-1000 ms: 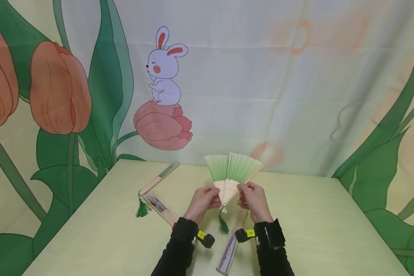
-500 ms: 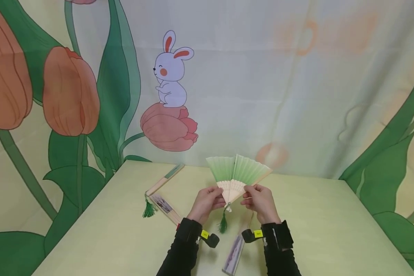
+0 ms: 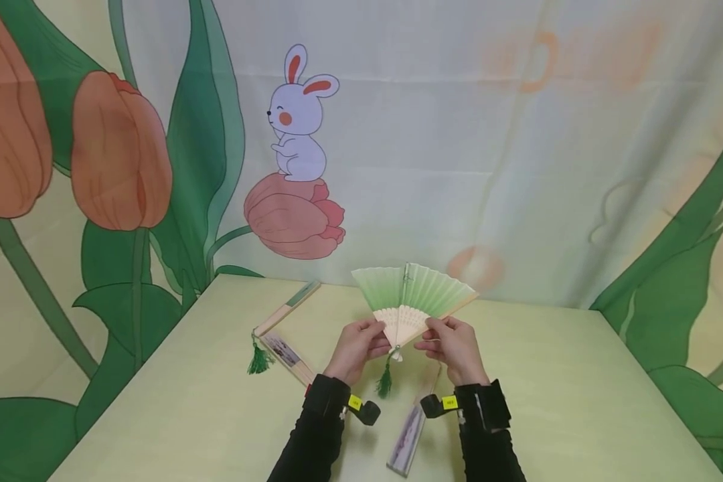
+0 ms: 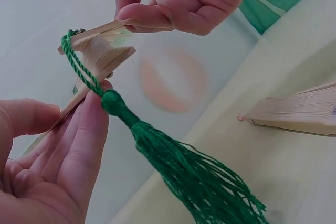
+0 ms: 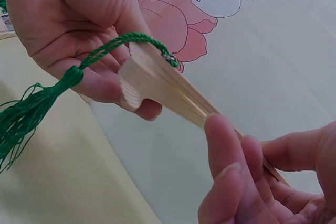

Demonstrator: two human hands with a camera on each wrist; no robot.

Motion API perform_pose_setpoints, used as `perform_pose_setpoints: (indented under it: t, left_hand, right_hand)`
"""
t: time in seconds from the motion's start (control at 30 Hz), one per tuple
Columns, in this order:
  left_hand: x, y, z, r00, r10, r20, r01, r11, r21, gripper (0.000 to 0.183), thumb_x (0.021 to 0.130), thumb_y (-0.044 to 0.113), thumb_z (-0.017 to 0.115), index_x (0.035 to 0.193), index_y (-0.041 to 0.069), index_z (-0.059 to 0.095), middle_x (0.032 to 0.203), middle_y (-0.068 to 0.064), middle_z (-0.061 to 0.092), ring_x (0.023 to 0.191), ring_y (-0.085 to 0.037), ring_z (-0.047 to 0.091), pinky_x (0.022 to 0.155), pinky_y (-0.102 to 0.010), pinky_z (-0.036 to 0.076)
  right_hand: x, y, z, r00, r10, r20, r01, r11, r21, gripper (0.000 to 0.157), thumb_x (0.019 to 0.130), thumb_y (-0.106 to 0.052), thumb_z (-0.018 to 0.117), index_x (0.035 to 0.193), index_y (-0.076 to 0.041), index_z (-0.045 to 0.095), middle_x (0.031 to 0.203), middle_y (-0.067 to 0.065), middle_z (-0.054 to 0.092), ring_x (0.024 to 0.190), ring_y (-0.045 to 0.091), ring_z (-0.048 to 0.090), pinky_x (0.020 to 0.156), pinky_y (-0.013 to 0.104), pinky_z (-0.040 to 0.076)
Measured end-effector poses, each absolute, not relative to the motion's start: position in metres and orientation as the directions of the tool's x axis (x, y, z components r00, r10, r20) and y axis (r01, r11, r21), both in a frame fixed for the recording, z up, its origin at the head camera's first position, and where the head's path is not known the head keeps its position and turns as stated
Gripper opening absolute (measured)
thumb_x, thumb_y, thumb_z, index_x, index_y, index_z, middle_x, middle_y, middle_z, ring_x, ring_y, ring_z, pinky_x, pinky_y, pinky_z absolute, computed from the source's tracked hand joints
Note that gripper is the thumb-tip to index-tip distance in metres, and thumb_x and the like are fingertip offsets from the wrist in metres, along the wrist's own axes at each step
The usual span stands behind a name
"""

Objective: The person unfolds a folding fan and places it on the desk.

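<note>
A green folding fan (image 3: 434, 288) with pale pierced ribs is spread partway and held up over the table. My left hand (image 3: 357, 348) pinches its left guard stick between thumb and fingers. On the other side my right hand (image 3: 456, 348) pinches the right guard stick. From the pivot hangs a green tassel (image 4: 178, 166), which dangles between the hands. In the right wrist view the rib ends (image 5: 168, 85) bunch together near the pivot, with both hands along the fan's edges.
Two folded fans lie at the left of the table, one with a green tassel (image 3: 260, 360), the other (image 3: 286, 353) with a printed picture. Another folded fan (image 3: 406, 442) lies between the forearms. A printed cloth (image 3: 410, 134) hangs behind the table.
The green fan has spread somewhat wider, its right edge moving outward. Both hands keep their hold on it. The head view has shifted slightly.
</note>
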State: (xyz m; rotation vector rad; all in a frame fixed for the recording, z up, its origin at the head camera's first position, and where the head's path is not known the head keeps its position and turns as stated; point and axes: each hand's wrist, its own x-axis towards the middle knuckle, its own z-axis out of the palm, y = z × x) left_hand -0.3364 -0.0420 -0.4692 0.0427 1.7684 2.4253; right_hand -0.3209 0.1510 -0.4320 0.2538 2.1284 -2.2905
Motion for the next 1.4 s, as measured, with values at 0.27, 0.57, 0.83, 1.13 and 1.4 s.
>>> perform_pose_setpoints:
  t: [0.27,0.57,0.83,1.13,1.4]
  left_hand:
    - [-0.338,-0.045,-0.467,-0.989,0.138,-0.054,-0.098,-0.339,0.936,0.01,0.104,0.007,0.059,0.097,0.001,0.062,0.08,-0.004,0.069,0.072,-0.01,0.071,0.072,-0.023,0.061]
    - [-0.338,-0.047,-0.464,-0.99,0.127,-0.056,-0.099,-0.362,0.927,0.01,0.105,0.005,0.057,0.107,-0.004,0.06,0.083,-0.006,0.067,0.073,-0.009,0.071,0.075,-0.024,0.062]
    - [-0.339,-0.05,-0.465,-0.992,0.124,-0.038,-0.084,-0.391,0.917,0.022,0.105,0.004,0.057,0.122,-0.011,0.056,0.088,-0.007,0.068,0.075,-0.01,0.072,0.079,-0.024,0.061]
    - [-0.341,-0.049,-0.464,-0.991,0.126,-0.038,-0.086,-0.406,0.91,0.025,0.106,0.003,0.055,0.127,-0.011,0.053,0.09,-0.007,0.071,0.08,-0.011,0.074,0.081,-0.026,0.061]
    - [-0.34,-0.049,-0.463,-0.993,0.118,-0.03,-0.081,-0.458,0.885,0.026,0.106,0.001,0.052,0.129,-0.012,0.05,0.092,-0.007,0.068,0.081,-0.01,0.072,0.082,-0.022,0.06]
  right_hand:
    - [-0.32,0.15,-0.428,-0.987,0.112,-0.117,0.105,-0.103,-0.989,0.016,0.105,-0.015,0.058,0.101,0.0,0.055,0.075,0.0,0.066,0.065,0.012,0.074,0.058,0.022,0.058]
    - [-0.32,0.152,-0.427,-0.984,0.127,-0.124,0.104,-0.152,-0.983,0.014,0.105,-0.014,0.058,0.102,-0.001,0.055,0.075,0.0,0.067,0.064,0.012,0.074,0.058,0.022,0.058]
    - [-0.319,0.154,-0.425,-0.984,0.133,-0.12,0.096,-0.172,-0.98,0.015,0.106,-0.015,0.057,0.105,0.0,0.054,0.076,-0.001,0.068,0.066,0.011,0.074,0.058,0.021,0.058]
    - [-0.32,0.156,-0.423,-0.981,0.135,-0.139,0.109,-0.207,-0.972,0.017,0.107,-0.016,0.057,0.111,-0.001,0.053,0.076,-0.001,0.067,0.066,0.011,0.075,0.061,0.022,0.059]
    - [-0.317,0.157,-0.422,-0.983,0.118,-0.14,0.107,-0.254,-0.961,0.02,0.106,-0.016,0.055,0.118,0.0,0.051,0.077,-0.001,0.068,0.068,0.012,0.075,0.064,0.023,0.06]
